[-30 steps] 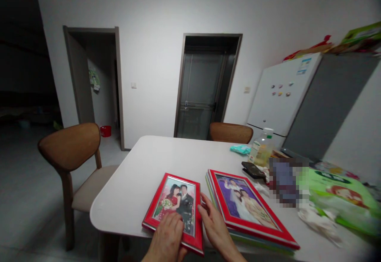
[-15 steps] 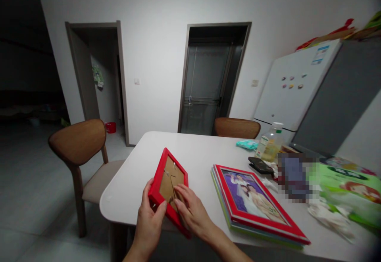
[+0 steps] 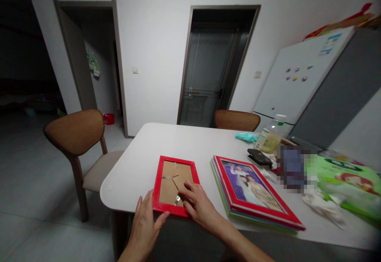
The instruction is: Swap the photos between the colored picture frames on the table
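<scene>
A red picture frame [image 3: 157, 184] lies face down on the table, its brown backing board [image 3: 169, 188] upward. Metal clips sit along the board's edges, and a thin dark line runs across its middle. My left hand [image 3: 145, 222] rests at the lower left corner with fingers stretched out and thumb on the red edge. Over the lower right of the board, my right hand [image 3: 201, 204] has its fingers curled together beside the bottom clip [image 3: 177, 200]. What those fingertips hold, if anything, is hidden. To the right lies a stack of frames, topped by a red framed photo [image 3: 253, 192].
A black object [image 3: 260, 157], a bottle of yellowish liquid [image 3: 270, 135], a turquoise packet [image 3: 246, 136], crumpled tissues [image 3: 324, 208] and a green package [image 3: 351, 182] crowd the white table's [image 3: 127, 167] right side. Wooden chairs stand left [image 3: 76, 131] and behind [image 3: 236, 120].
The red frame has gone from tilted up in both hands to lying on the table. My left hand has loosened to stretched fingers. My right hand stays at the backing. The view has shifted slightly.
</scene>
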The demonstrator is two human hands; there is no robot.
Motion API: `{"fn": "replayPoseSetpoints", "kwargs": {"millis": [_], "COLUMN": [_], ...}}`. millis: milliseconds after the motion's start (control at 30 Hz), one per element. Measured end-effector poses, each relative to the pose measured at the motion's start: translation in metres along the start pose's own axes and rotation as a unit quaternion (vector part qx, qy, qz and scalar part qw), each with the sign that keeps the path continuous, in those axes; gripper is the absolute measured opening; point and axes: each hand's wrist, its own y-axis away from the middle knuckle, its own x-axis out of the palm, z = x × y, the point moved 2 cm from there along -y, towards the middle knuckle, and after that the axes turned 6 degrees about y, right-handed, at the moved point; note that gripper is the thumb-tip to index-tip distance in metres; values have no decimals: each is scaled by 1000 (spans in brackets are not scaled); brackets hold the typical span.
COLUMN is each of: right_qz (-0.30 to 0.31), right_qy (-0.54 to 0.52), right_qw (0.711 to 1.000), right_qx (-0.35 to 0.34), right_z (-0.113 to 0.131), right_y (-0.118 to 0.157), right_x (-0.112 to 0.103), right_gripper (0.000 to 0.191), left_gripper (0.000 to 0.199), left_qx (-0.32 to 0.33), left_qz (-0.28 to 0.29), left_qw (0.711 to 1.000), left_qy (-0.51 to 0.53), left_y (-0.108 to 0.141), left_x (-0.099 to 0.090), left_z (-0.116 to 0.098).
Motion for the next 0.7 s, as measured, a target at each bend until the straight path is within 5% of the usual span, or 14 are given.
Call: {"fn": "replayPoseSetpoints", "kwargs": {"millis": [267, 500, 700], "right_qz": [28, 81, 34], "right_qy": [16, -12, -30], "right_qw": [999, 994, 997], "right_qx": [-19, -71, -55], "right_z": [1, 13, 6], "right_y": [-2, -21, -24], "right_x": [-5, 0, 0], "right_gripper": [29, 18, 26], "left_gripper": [51, 38, 36], "left_qx": [76, 110, 107], "left_qz": [33, 168, 148], "left_qw": [995, 980, 983], "left_qy": [-56, -1, 20], "left_y": [-2, -21, -19], "left_x": [-3, -7, -8], "left_z": [-2, -26, -25]}}
